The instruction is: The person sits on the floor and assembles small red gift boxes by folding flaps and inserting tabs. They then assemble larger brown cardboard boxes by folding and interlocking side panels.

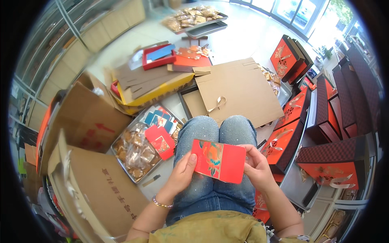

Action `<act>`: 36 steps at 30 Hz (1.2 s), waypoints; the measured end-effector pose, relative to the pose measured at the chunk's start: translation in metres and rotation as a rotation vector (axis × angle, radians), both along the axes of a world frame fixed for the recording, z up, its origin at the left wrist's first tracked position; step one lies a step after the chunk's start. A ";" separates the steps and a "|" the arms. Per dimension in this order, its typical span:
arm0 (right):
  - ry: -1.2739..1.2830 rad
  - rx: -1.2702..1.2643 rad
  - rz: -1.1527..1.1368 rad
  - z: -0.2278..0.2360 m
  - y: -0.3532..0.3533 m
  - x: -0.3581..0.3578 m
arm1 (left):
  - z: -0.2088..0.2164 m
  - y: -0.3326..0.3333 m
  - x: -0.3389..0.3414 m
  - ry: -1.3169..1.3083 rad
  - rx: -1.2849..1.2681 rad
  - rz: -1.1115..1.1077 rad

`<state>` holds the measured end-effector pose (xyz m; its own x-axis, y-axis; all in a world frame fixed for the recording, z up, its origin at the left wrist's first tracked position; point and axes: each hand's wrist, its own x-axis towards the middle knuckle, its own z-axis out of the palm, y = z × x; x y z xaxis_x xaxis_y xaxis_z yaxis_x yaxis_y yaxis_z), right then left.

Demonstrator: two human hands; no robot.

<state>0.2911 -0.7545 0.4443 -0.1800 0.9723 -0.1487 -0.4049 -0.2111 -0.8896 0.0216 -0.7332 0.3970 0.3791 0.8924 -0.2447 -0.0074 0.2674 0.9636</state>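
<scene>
Over my lap I hold a flat red carton (231, 162) printed with an orange and green flower and a gold line. My left hand (183, 172) grips its left edge, thumb on top. At the opposite edge, my right hand (258, 167) pinches the upper right corner, its fingers partly hidden behind. Left of my knees, a metal tray (137, 181) carries clear-wrapped brown baked goods (135, 148). Another red carton (160, 141) and several blue-green ones (159, 120) lie on top of them.
Large cardboard boxes (107, 190) stand open at the left. Ahead are a flattened cardboard sheet (239, 91), a yellow-edged box (162, 95) and a tray of packets (196, 18). Red and dark gift boxes (291, 109) with ribbons crowd the right side.
</scene>
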 end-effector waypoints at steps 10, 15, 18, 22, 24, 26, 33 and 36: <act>-0.520 0.473 0.062 0.018 0.010 -0.029 | 0.010 0.011 -0.004 -0.164 -0.814 -0.062; -0.295 0.433 -0.053 -0.056 0.050 -0.069 | 0.011 0.045 -0.007 0.720 0.197 0.161; -0.272 0.446 -0.125 -0.069 0.060 -0.092 | 0.004 0.032 -0.005 0.183 0.288 0.327; -0.052 0.251 -0.106 -0.055 0.059 -0.104 | -0.002 0.024 0.000 -0.061 0.222 0.203; 0.051 0.125 -0.103 -0.045 0.064 -0.103 | 0.003 0.026 -0.005 -0.089 0.273 0.158; 0.057 0.122 -0.091 -0.056 0.070 -0.097 | 0.000 0.034 -0.005 -0.185 0.312 0.077; 0.080 0.327 0.037 -0.054 0.070 -0.096 | -0.010 0.039 -0.003 -0.207 0.203 0.328; 0.032 0.349 -0.012 -0.065 0.071 -0.094 | -0.007 0.040 0.004 -0.288 0.191 0.375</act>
<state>0.1970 -0.6832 0.3793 -0.1673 0.9658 0.1983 -0.4345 0.1083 -0.8941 0.0257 -0.6934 0.3896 0.0521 0.9986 0.0034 -0.3418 0.0146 0.9396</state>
